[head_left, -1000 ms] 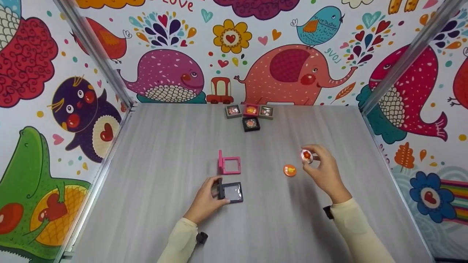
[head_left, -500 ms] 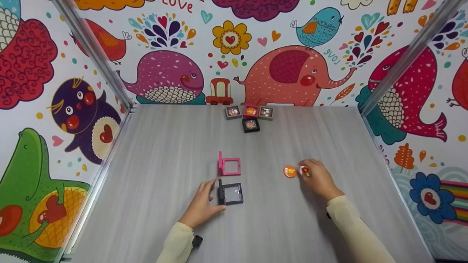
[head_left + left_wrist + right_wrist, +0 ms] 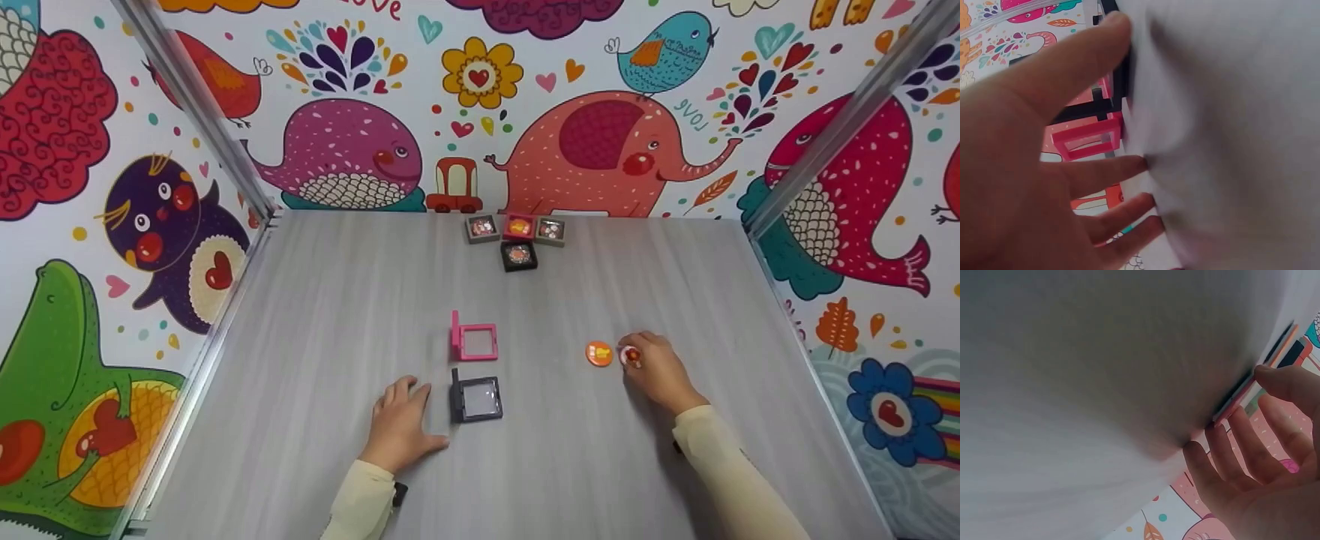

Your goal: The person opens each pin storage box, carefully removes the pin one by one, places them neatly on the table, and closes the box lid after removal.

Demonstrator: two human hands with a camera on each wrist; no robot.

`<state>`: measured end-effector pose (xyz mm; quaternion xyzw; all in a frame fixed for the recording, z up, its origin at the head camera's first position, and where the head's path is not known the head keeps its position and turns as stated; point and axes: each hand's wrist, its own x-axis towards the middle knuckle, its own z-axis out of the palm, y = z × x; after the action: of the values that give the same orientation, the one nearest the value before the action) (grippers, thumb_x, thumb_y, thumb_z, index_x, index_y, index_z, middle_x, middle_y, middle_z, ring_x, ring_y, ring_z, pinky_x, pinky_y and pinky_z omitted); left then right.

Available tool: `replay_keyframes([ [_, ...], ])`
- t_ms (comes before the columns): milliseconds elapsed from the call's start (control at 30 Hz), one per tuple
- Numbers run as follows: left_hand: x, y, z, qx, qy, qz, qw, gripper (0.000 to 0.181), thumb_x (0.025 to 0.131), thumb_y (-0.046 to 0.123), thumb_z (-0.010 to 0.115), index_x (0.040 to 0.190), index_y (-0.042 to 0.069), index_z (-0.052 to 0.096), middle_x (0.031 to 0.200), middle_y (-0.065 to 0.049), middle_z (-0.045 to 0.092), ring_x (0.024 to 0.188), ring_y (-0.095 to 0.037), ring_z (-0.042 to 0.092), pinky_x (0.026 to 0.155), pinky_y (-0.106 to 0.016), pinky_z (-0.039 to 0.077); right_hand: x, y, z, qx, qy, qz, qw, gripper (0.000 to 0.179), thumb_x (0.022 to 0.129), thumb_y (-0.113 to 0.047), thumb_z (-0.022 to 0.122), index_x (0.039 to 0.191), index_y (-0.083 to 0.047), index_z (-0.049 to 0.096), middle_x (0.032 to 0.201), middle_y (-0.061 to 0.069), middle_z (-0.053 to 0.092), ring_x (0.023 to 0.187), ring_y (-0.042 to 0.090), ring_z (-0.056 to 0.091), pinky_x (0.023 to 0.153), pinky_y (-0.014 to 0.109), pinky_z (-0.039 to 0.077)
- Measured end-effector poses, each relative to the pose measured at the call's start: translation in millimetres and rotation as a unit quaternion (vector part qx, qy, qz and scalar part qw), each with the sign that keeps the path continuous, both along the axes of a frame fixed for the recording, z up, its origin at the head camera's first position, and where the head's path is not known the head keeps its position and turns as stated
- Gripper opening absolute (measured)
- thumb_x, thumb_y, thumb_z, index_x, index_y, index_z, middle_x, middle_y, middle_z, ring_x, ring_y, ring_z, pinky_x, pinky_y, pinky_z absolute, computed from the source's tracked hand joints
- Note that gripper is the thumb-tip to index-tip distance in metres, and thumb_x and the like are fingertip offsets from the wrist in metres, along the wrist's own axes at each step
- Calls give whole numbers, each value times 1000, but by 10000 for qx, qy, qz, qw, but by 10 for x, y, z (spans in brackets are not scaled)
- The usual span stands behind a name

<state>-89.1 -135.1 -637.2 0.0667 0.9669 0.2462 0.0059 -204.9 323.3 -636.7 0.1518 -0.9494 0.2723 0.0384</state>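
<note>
My left hand rests on the table with fingers spread, just left of a black square frame case whose lid stands upright. It holds nothing. Beyond that case stands a similar pink case, lid also raised. On the right, my right hand pinches a round badge, white with a red flower-like print, down at the table. In the right wrist view the badge appears edge-on between thumb and fingers. An orange round badge lies flat just left of it.
At the back of the table, several small boxes with round prints sit close together: a black one in front, a red one behind, and grey ones to either side. Patterned walls and metal posts enclose the table.
My left hand has let go of the black case and drawn back to the left. The right hand has lowered the flower badge to the table beside the orange one.
</note>
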Motion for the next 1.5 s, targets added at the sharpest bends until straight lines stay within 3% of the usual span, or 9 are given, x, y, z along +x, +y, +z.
replay_keyframes([
  [133, -14, 38, 27, -238, 111, 131, 9996, 95, 64, 34, 107, 139, -7, 65, 144, -26, 53, 135, -46, 48, 108, -72, 41, -52, -68, 55, -251, 218, -42, 9994, 34, 84, 11, 84, 115, 5, 74, 118, 24, 67, 111, 47, 62, 97, 62, 55],
  [267, -25, 52, 45, -407, 56, 327, 9986, 96, 62, 34, 108, 140, -5, 66, 145, -26, 54, 136, -46, 48, 110, -72, 40, -228, -243, 202, -570, 320, 43, 9979, 38, 85, 14, 80, 121, 5, 72, 125, 25, 65, 118, 48, 59, 99, 62, 52],
  [367, -32, 38, 49, -455, 5, 383, 9982, 96, 63, 34, 107, 140, -5, 65, 146, -25, 53, 136, -46, 47, 110, -71, 40, -477, -486, 345, -725, 433, 321, 9959, 41, 86, 14, 80, 124, 3, 70, 128, 23, 64, 123, 47, 58, 104, 62, 49],
  [533, -21, 1, 39, -511, 22, 447, 9977, 95, 62, 33, 108, 138, -4, 64, 144, -24, 52, 136, -45, 46, 107, -72, 41, -1041, -1062, 486, -748, 548, 904, 9916, 43, 87, 9, 81, 127, 4, 68, 131, 24, 64, 128, 47, 56, 113, 61, 43],
  [667, 1, 19, 16, -449, -39, 455, 9979, 94, 62, 32, 108, 138, -4, 64, 145, -25, 51, 137, -45, 46, 108, -73, 40, -1451, -1456, 464, -309, 70, 997, 9945, 52, 88, 6, 82, 137, 4, 65, 142, 25, 60, 136, 48, 51, 117, 61, 40],
  [833, 3, 99, -24, -350, -98, 398, 9985, 94, 64, 32, 107, 140, -4, 64, 147, -25, 51, 138, -45, 45, 110, -73, 39, -1788, -1711, 343, 231, -884, 755, 9929, 65, 92, 3, 80, 152, -6, 58, 160, 20, 47, 147, 46, 43, 121, 62, 38],
  [967, 0, 156, -35, -323, -149, 368, 9987, 94, 65, 32, 107, 140, -3, 64, 148, -24, 51, 138, -45, 45, 110, -72, 40, -1936, -1784, 259, 539, -1319, 614, 9879, 68, 95, 3, 77, 158, -12, 54, 167, 15, 42, 152, 48, 35, 122, 63, 36],
  [1133, -22, 170, -27, -278, -222, 432, 9984, 94, 66, 31, 106, 142, -3, 63, 149, -24, 50, 139, -44, 44, 112, -72, 39, -2046, -1845, 219, 822, -1357, 545, 9858, 74, 92, 4, 80, 160, -13, 53, 169, 16, 38, 156, 53, 25, 122, 67, 32],
  [1500, -44, 173, -25, -298, -204, 493, 9981, 93, 65, 30, 107, 141, -2, 64, 148, -23, 50, 140, -43, 44, 113, -71, 37, -2114, -1819, 135, 1165, -655, 793, 9879, 73, 87, 2, 83, 155, -5, 57, 155, 26, 53, 149, 55, 34, 121, 65, 35],
])
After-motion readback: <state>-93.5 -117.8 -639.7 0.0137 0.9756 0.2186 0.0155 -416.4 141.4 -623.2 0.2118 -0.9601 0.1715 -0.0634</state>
